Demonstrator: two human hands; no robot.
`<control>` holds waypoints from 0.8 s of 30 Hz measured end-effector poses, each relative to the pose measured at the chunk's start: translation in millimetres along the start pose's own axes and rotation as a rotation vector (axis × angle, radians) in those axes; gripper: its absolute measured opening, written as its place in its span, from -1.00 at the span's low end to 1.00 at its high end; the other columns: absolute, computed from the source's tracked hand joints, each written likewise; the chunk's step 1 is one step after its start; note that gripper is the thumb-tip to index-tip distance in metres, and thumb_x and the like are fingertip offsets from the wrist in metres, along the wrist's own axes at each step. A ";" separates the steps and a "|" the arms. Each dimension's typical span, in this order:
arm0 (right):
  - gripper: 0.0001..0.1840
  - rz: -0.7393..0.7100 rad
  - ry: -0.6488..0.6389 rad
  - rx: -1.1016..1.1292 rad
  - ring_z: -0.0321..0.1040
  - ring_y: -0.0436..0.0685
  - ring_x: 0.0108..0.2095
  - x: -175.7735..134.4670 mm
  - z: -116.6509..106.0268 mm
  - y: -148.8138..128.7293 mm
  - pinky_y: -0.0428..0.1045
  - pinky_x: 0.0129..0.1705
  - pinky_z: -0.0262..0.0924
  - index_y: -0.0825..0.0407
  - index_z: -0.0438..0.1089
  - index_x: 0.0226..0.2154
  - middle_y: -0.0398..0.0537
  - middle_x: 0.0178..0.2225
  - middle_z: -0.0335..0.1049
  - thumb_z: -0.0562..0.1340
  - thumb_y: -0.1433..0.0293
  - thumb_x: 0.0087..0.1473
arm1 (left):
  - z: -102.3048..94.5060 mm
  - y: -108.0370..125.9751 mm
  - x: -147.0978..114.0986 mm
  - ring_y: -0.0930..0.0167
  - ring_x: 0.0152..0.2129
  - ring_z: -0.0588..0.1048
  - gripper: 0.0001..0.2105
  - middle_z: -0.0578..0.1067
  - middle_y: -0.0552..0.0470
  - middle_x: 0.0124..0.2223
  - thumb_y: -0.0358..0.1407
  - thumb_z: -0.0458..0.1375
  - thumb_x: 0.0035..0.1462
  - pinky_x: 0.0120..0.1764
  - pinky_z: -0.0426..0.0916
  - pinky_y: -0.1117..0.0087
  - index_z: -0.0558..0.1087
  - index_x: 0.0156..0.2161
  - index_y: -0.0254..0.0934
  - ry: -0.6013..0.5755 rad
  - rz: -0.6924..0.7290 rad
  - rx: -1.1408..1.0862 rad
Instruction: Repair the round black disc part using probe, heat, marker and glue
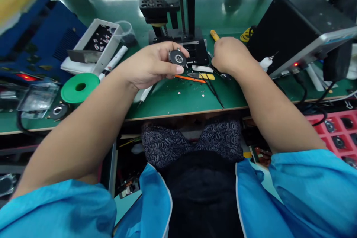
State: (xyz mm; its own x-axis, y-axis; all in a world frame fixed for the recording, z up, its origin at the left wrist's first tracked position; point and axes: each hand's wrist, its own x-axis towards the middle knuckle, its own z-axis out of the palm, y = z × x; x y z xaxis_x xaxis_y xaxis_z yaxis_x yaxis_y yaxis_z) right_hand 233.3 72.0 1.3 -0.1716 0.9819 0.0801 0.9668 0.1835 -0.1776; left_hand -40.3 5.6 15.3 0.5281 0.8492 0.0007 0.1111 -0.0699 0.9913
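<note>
Between the thumb and fingers of my left hand [156,63] is a round black watch body [177,58], its back with small metal contacts turned up. My right hand [230,55] is closed, knuckles up, low over the bench to the right of the press. What its fingers hold, if anything, is hidden; slim dark tools lie by its fingertips. Just below the hands are black tweezers [212,91], an orange stick [189,78], a yellow-handled blade [206,76] and a white strip [202,68].
A black press [158,5] stands behind the hands. To the left are a white box [111,46] of small parts, a green spool [69,91] and another round watch part [59,111]. A black control box [304,26] and a pink tray [341,137] are at right.
</note>
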 end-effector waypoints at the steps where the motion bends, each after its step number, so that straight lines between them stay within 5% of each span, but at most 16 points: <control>1: -0.85 -0.007 0.000 0.015 0.56 0.50 -0.13 0.2 1.6 1.1 0.35 -0.01 0.43 -0.01 0.56 -0.37 0.25 -0.31 0.55 0.50 0.35 0.17 | -0.1 -3.3 0.3 0.41 -0.48 0.44 -0.42 0.48 0.11 -0.30 0.03 0.72 -0.04 -0.39 0.36 0.25 0.62 -0.01 -0.07 0.004 0.011 0.015; 6: -0.96 -0.050 0.047 -0.002 0.56 0.43 -0.14 -18.5 -6.4 0.1 0.30 0.00 0.44 0.08 0.56 -0.23 0.24 -0.22 0.56 0.37 0.43 0.26 | -3.9 -18.3 0.0 0.37 -0.36 0.54 -0.35 0.57 0.04 -0.19 0.16 0.72 -0.07 -0.28 0.53 0.27 0.65 0.01 -0.12 0.052 0.044 0.050; 10: -0.82 -0.152 0.138 -0.090 0.58 0.41 -0.10 -37.4 -22.8 -2.2 0.24 0.00 0.42 0.17 0.57 -0.10 0.31 -0.14 0.58 0.26 0.54 0.29 | -6.9 -16.8 -3.1 0.29 -0.16 0.65 -0.36 0.67 -0.01 -0.04 0.09 0.74 -0.07 -0.09 0.64 0.24 0.67 0.02 -0.14 0.083 0.075 0.057; 16: -0.77 -0.088 0.003 -0.175 0.48 0.30 -0.27 -43.3 -25.1 -12.8 0.18 -0.14 0.35 0.12 0.62 -0.11 0.27 -0.20 0.59 0.21 0.50 0.33 | -2.0 -9.1 -6.9 0.25 -0.05 0.75 -0.43 0.76 -0.08 0.08 -0.08 0.73 -0.01 0.06 0.71 0.22 0.63 0.02 -0.20 0.063 0.044 -0.032; 20: -0.70 -0.046 -0.120 -0.193 0.49 0.33 -0.21 -44.1 -28.7 -18.9 0.19 -0.09 0.35 0.12 0.64 -0.07 0.31 -0.13 0.62 0.18 0.49 0.35 | -0.9 -11.5 -7.1 0.25 -0.02 0.77 -0.42 0.77 -0.07 0.06 -0.12 0.74 -0.01 0.08 0.72 0.23 0.62 0.03 -0.21 0.075 0.044 -0.073; 24: -0.65 -0.017 -0.068 -0.192 0.54 0.43 -0.02 -52.7 -40.9 -21.0 0.19 0.01 0.32 0.17 0.59 0.04 0.37 0.01 0.62 0.14 0.53 0.36 | -2.0 -14.3 -7.2 0.22 0.04 0.75 -0.40 0.77 -0.08 0.07 -0.13 0.75 -0.01 0.13 0.71 0.22 0.62 0.07 -0.21 0.093 0.052 -0.058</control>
State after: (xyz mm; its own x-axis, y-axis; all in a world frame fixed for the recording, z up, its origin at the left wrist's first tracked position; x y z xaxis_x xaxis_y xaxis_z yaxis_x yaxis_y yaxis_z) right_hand 229.8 14.6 41.0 -0.1945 0.9808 0.0142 0.9809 0.1943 0.0137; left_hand -47.4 1.6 1.4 0.4516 0.8900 0.0622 0.0353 -0.0875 0.9955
